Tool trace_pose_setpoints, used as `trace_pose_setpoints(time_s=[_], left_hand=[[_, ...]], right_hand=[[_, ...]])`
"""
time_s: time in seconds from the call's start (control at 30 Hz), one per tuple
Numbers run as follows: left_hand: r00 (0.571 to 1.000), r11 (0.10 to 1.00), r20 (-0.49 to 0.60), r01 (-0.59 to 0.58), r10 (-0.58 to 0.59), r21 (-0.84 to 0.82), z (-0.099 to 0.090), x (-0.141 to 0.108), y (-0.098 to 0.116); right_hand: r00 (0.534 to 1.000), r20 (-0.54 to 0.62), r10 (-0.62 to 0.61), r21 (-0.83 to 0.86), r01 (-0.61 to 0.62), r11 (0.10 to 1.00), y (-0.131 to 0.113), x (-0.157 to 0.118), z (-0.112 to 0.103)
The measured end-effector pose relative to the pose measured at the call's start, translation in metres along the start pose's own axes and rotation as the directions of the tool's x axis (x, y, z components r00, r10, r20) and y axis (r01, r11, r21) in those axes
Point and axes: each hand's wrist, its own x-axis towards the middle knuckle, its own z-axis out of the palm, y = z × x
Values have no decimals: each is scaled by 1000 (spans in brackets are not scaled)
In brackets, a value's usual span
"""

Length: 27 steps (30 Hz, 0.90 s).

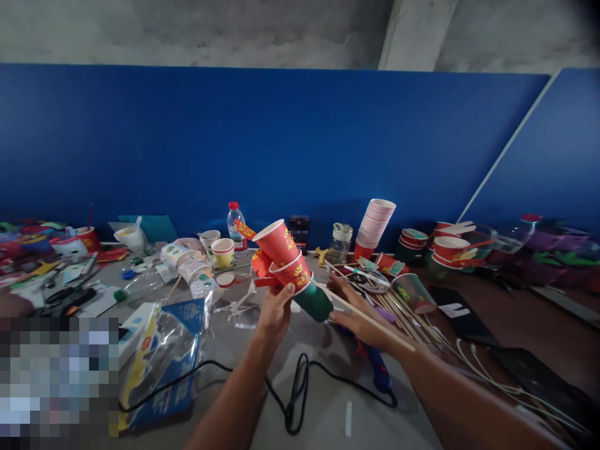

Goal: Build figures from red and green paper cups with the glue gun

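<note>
Tilted at the middle of the head view is a paper-cup model [284, 256] with red printed cups above a dark green cup end [313, 300]. My left hand [274, 306] is closed around its left side, thumb on the lower red cup. Folded red paper pieces [260, 264] stick out on the left. A thin wooden stick [365, 312] runs from the model over my right wrist. My right hand [354, 315] is beside the green end, fingers apart, thumb close to it; contact is unclear. Below it lies a blue tool handle [380, 369] with a black cord.
A tall stack of paper cups [375, 222] leans at the back, beside a glass jar [340, 242]. Wooden sticks [412, 319] lie to the right. A blue-and-yellow plastic package [173, 350] and looped black cord [295, 400] are in front. A bottle [237, 231] stands behind.
</note>
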Motion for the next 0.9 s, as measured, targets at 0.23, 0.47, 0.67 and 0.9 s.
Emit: trace_pose_setpoints(time_s=[0.23,0.47,0.67,0.9], left_hand=[[995,984,2,-96,97,147,-8,4,5],[994,960,47,-112,103,256,-6,1,2],[985,944,36,-171,168,282,-5,0,6],[957,884,-193,-110,218,454,-29,10,-2]], right_hand=[[971,167,173,257,-212,943,-20,-4,-37],[983,85,160,19,-162,987,-40,-28,-7],[987,-2,158,237,-153,959,-33,-27,-5],[970,-182,162,400,-77,913,-24,-25,-26]])
